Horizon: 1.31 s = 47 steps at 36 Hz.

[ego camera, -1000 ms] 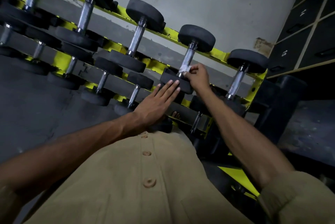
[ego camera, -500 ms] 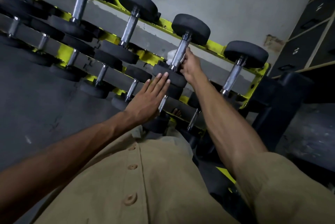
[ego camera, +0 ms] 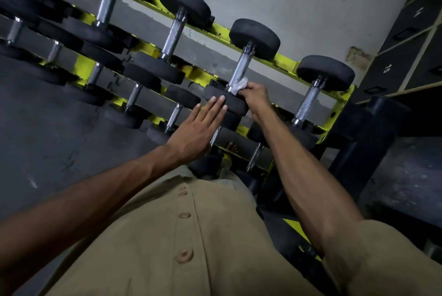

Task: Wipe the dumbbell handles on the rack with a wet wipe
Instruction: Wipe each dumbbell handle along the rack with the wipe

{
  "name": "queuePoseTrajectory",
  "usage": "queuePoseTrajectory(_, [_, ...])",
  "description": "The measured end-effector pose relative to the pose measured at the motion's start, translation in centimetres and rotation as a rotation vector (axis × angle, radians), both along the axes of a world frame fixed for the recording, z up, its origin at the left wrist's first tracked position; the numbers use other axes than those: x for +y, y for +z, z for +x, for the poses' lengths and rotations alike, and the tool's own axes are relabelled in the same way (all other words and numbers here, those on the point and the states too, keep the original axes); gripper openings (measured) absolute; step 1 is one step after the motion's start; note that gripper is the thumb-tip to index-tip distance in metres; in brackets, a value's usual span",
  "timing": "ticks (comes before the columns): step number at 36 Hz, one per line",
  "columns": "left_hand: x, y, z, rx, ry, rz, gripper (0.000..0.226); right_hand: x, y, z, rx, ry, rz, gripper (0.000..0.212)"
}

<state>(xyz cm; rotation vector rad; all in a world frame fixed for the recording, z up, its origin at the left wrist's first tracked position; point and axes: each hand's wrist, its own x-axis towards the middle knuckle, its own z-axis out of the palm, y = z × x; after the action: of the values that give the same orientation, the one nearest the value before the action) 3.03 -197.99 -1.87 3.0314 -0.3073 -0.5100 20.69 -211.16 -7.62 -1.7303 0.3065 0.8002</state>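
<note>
wipe gripped against handle by right hand, left hand flat

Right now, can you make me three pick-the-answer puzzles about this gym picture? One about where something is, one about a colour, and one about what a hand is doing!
1. Where is the wet wipe?
A. On the floor
B. At the lower end of a dumbbell handle on the top row
C. On the dark lockers

2. What colour is the rack frame?
A. Red
B. Blue
C. Yellow

3. What is the left hand doing?
A. Lying flat with straight fingers, fingertips at the dumbbell's black near weight
B. Squeezing the wipe
C. Making a fist in the air

Answers:
1 B, the white wipe sits against the metal bar just above the near weight, pinched by the right hand.
2 C, the bars between the weights are bright yellow.
3 A, all the fingers are stretched out and hold nothing.
</note>
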Motion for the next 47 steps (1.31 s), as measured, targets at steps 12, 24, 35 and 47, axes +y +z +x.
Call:
queuePoseTrajectory(12, [0.9,-0.6,-0.1,-0.013,-0.011,-0.084,0.092,1.2,2.5,-0.1,-0.388,0.335,-0.665,0.012])
queuePoseTrajectory(24, [1.2,-0.9,0.1,0.021,-0.015,-0.109,0.092,4.8,5.6,2.1,-0.974,1.142,-0.761,0.016])
queuePoseTrajectory(35, [1.5,-2.1,-0.2,-0.054,-0.013,-0.167,0.083,10.1,6.4,5.0,-0.564,1.8,-0.964,0.019])
queuePoseTrajectory(47, [2.1,-1.6,0.1,-0.031,-0.055,-0.163,0.093,7.7,6.2,5.8,-0.745,1.773,-0.798,0.015])
